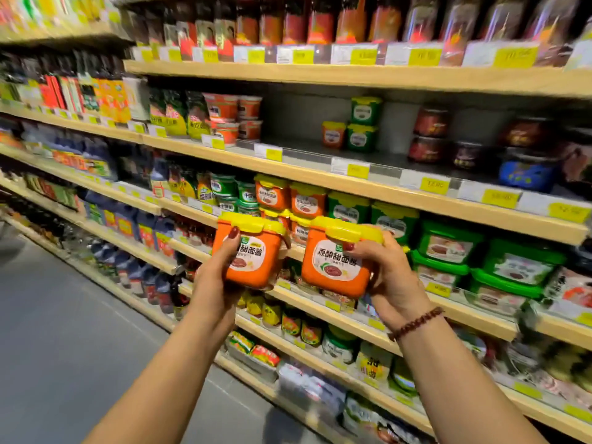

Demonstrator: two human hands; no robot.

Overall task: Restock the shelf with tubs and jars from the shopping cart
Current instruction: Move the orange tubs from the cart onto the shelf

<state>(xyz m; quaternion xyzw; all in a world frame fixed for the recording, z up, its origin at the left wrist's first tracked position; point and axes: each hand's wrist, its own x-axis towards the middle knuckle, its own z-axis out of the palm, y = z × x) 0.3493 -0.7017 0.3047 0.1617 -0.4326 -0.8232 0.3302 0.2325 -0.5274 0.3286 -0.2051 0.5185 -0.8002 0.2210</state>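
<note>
A long shelving unit with pale wood edges fills the view, running from the far left to the near right, with a grey floor along its foot. Its boards are packed with jars, bottles, pouches and tubs; the farther and upper rows are too blurred to read.

The half-stocked shelf at head height has bare stretches, with 2 green tubs stacked beside 1 small orange tub and dark jars to the right. On the board below, large green tubs sit stacked at the right, and a row of orange tubs with yellow lids stands at the middle, stacked 2 high.

In front of that row the person holds up 2 more orange tubs side by side, upright, labels facing the camera, a narrow gap between them. The left tub sits in the left hand, which curls round its lower left side with the thumb pressed on the front just under the yellow lid. The right tub is gripped by the right hand, fingers wrapped round its right side and thumb on the front near the lid clasp. Neither tub touches a shelf.

A dark red bead bracelet circles the right wrist. Yellow price tags line the shelf edges.
</note>
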